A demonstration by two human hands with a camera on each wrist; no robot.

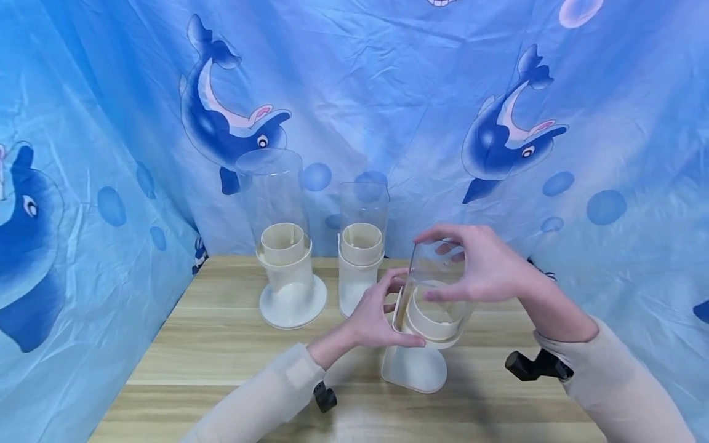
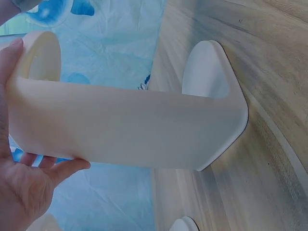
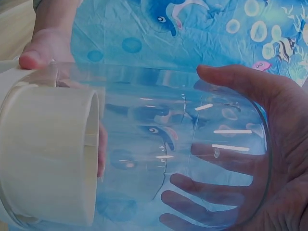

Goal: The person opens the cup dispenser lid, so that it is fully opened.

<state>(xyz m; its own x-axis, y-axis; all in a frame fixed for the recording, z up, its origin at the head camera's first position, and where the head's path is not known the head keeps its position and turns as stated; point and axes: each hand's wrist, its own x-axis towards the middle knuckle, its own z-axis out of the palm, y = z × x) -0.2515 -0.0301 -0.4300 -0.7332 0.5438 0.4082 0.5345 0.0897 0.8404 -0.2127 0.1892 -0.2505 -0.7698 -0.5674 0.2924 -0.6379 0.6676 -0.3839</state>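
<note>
Both my hands are on a white stand point(image 1: 416, 370) with a clear cylinder point(image 1: 428, 266) around its upper ring. My left hand point(image 1: 368, 317) grips the stand's upper part from the left, fingers and thumb spread round it. In the left wrist view the stand point(image 2: 110, 127) shows a flat back and a flat foot on the table. From above, my right hand point(image 1: 490, 264) holds the cylinder near its upper rim. The right wrist view shows the fingers through the cylinder's clear wall point(image 3: 139, 120), with the white inner ring point(image 3: 48, 149) inside its lower end.
Behind my left hand stand two similar pieces: a round-footed white stand point(image 1: 290, 301) with a tall clear cylinder point(image 1: 274, 197), and a narrower white stand point(image 1: 354, 286) with a clear upper part point(image 1: 362, 203). A blue dolphin curtain point(image 1: 360, 92) hangs behind the wooden table point(image 1: 221, 357).
</note>
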